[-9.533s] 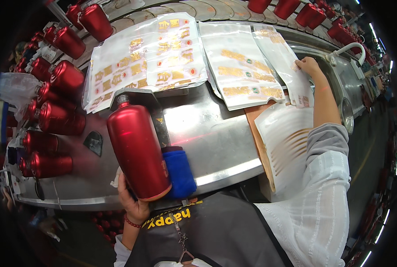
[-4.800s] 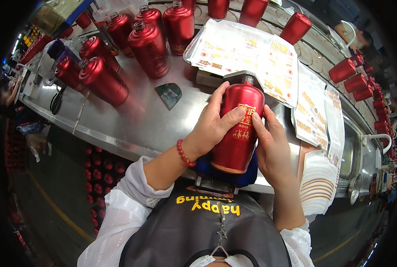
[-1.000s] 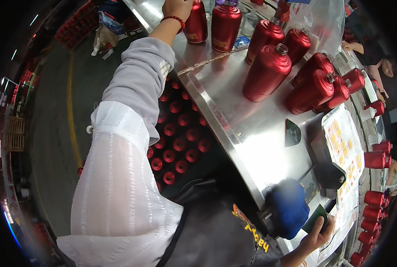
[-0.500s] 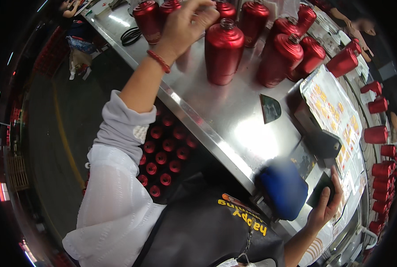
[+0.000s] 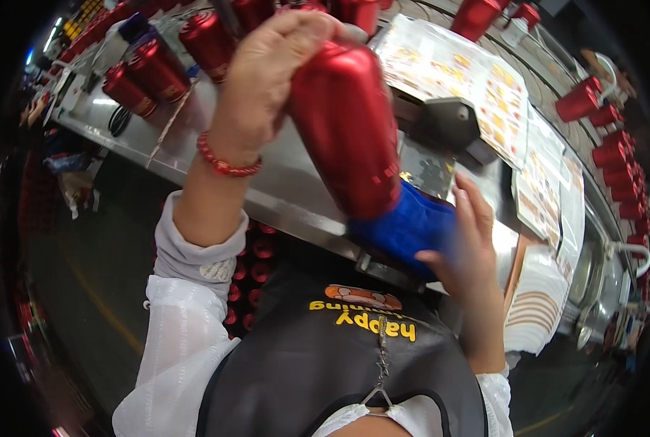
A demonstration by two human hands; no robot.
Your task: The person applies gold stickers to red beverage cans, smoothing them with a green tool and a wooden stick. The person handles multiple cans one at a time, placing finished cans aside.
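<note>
My left hand (image 5: 266, 73) is closed around the neck end of a glossy red bottle (image 5: 347, 131). The bottle leans over the near edge of the metal table, its lower end against a blue cloth-covered pad (image 5: 405, 226). Whether the base rests fully on the pad is hard to tell. Beside the pad, my right hand (image 5: 474, 247) has its thumb and fingers apart, slightly blurred, with nothing visible in it. A dark flat plate with gold flecks (image 5: 428, 164) lies just beyond the pad.
A black block-shaped tool (image 5: 448, 124) stands beside printed sheets of gold and red pieces (image 5: 452, 62). More red bottles (image 5: 157, 69) stand at the far left, near a black cable coil (image 5: 119, 120). Red bottles (image 5: 616, 175) line a conveyor at right. White cloths (image 5: 532, 306) lie nearer.
My left hand has gone from among the standing bottles to holding one tilted at the blue pad. My right hand no longer shows the dark flat piece and has moved beside the pad. The view has turned.
</note>
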